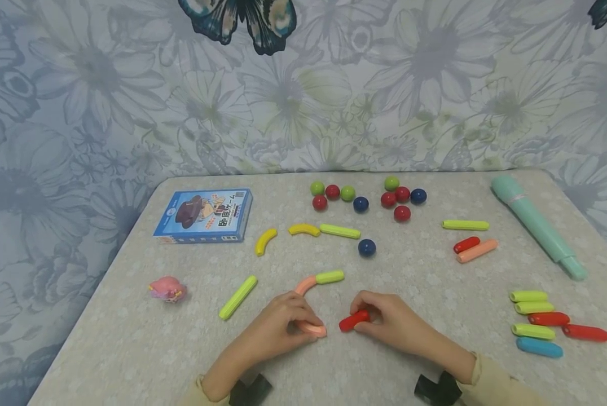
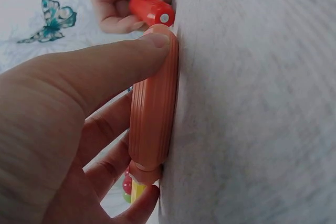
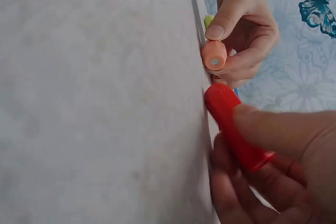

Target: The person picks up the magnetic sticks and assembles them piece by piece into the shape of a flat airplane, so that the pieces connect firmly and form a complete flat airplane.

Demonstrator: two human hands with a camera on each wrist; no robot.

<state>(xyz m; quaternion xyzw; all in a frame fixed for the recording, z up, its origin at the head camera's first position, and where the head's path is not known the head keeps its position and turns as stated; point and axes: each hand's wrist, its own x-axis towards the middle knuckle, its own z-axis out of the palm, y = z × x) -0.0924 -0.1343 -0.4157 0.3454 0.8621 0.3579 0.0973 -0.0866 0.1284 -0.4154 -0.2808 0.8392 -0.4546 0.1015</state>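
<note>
My left hand grips a salmon-coloured curved rod low over the table. Its thumb presses the rod's near end in the left wrist view. A second salmon curved piece shows beyond the fingers, its far end meeting a short yellow-green rod. Between thumb and fingers, my right hand pinches a short red rod. A pale round disc shows in the red rod's end in the left wrist view, and one like it in the salmon rod's end. A small gap separates the two ends in the head view.
Red, green and blue balls lie toward the back. Yellow curved pieces and green rods lie left and centre. A blue box and pink toy are left; more rods and a teal tube are right.
</note>
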